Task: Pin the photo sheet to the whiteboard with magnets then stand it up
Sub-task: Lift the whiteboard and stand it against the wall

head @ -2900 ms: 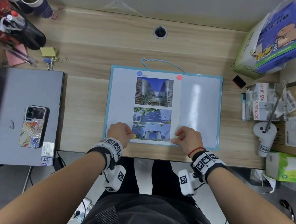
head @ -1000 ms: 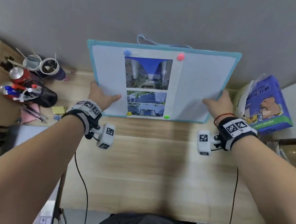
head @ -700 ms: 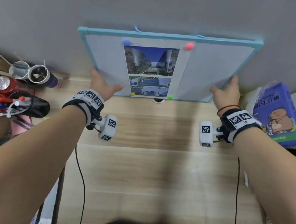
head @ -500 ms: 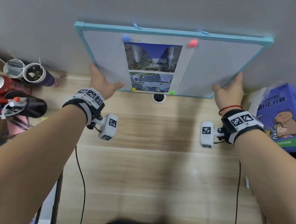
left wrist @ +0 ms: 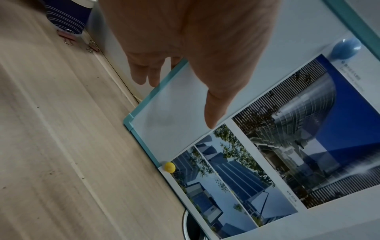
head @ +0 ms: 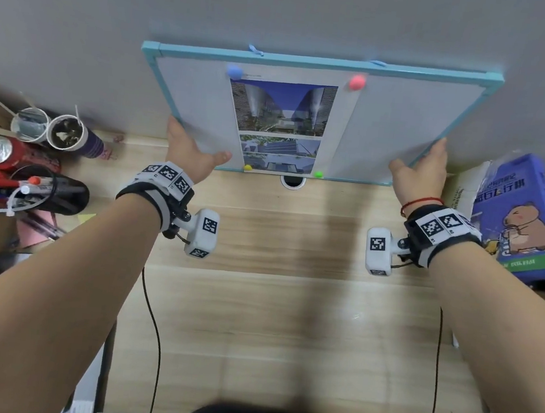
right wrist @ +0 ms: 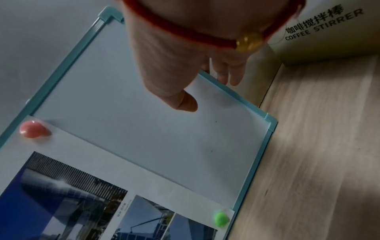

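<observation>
Head view: two hands, left hand (head: 192, 152) and right hand (head: 417, 173), grip one whiteboard (head: 404, 126); four magnets.

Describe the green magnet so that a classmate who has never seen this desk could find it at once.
Find the teal-framed whiteboard standing against the wall, with the photo sheet on it. The green magnet pins the sheet's bottom right corner; the other corner magnets are yellow, blue and pink.

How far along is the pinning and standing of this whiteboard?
Pinning looks done: the photo sheet sits on the whiteboard under blue, pink, yellow and green magnets. In hand: left hand and right hand grip its side edges, board raised against the wall. Left: letting go so it stands alone.
</observation>
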The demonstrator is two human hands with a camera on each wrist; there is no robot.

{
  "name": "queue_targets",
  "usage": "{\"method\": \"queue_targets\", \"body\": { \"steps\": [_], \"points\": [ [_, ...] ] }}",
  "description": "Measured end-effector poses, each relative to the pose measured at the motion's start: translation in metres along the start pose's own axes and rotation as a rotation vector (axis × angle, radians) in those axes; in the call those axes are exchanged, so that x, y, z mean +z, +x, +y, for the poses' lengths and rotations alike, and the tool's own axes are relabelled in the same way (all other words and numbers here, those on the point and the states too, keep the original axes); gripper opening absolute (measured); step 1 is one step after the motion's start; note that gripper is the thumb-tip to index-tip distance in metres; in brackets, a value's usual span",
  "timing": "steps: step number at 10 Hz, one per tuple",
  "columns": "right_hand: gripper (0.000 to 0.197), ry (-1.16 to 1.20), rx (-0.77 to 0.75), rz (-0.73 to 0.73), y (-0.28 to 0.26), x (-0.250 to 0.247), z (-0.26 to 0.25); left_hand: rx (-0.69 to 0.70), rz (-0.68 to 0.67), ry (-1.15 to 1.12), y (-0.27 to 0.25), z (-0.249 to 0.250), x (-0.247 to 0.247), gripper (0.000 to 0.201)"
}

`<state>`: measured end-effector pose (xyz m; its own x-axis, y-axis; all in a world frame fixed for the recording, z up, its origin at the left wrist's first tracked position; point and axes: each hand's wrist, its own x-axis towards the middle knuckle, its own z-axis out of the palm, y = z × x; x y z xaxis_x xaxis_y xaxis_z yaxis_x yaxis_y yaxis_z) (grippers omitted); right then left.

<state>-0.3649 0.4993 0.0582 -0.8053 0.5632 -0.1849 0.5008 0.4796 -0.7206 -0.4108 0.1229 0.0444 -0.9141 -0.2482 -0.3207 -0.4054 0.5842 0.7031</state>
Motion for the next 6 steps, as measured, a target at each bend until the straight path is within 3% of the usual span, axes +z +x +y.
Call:
{"method": "queue_targets", "body": {
  "steps": [1, 2, 5, 6],
  "points": [
    [0.093, -0.009, 0.04, -0.04, 0.0, -0.001, -0.002, -0.012, -0.009, 0.003, -0.001, 0.002, -0.003, 0.132],
    [0.095, 0.012, 0.057, -0.049, -0.001, -0.003, -0.005, -0.069, -0.021, 0.037, -0.007, 0.005, -0.006, 0.132],
    [0.103, 0.014, 0.072, -0.085, -0.006, -0.012, -0.008, -0.088, -0.055, 0.159, -0.049, 0.005, -0.014, 0.119],
    [0.102, 0.009, 0.145, -0.058, -0.015, -0.018, -0.008, -0.134, -0.067, 0.169, -0.077, -0.001, -0.014, 0.097]
  ]
}}
